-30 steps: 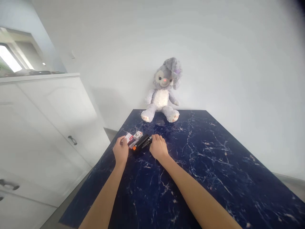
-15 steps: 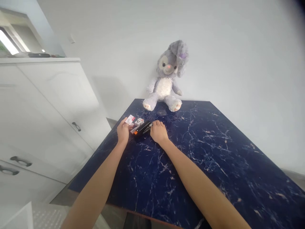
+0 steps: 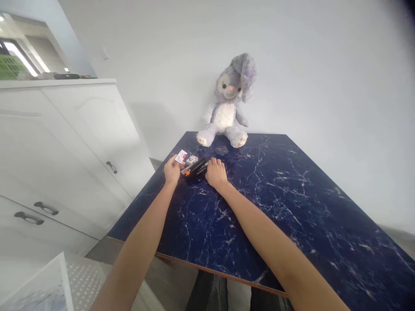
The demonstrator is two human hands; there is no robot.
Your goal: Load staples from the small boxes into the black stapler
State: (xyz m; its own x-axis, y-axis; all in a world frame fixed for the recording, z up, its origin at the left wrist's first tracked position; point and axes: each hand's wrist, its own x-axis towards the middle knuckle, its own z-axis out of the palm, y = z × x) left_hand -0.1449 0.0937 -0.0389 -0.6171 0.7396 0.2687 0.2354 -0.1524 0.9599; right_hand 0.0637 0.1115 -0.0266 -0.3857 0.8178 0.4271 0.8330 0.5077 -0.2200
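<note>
My left hand [image 3: 172, 169] is closed around a small white and red box [image 3: 180, 156], lifted a little off the dark blue marbled table [image 3: 275, 203]. A second small white box [image 3: 192, 159] lies on the table just to its right. My right hand [image 3: 215, 172] rests with curled fingers on the end of a black stapler with an orange tip [image 3: 196, 167], which lies between my two hands.
A grey plush rabbit [image 3: 228, 101] sits at the table's far edge against the white wall. White cabinets with dark handles [image 3: 65, 147] stand to the left. A white perforated container [image 3: 48, 285] is at the lower left, below the table's near edge.
My left hand has picked the white and red box up off the table. The view has pulled back, so the near table edge and the white container now show.
</note>
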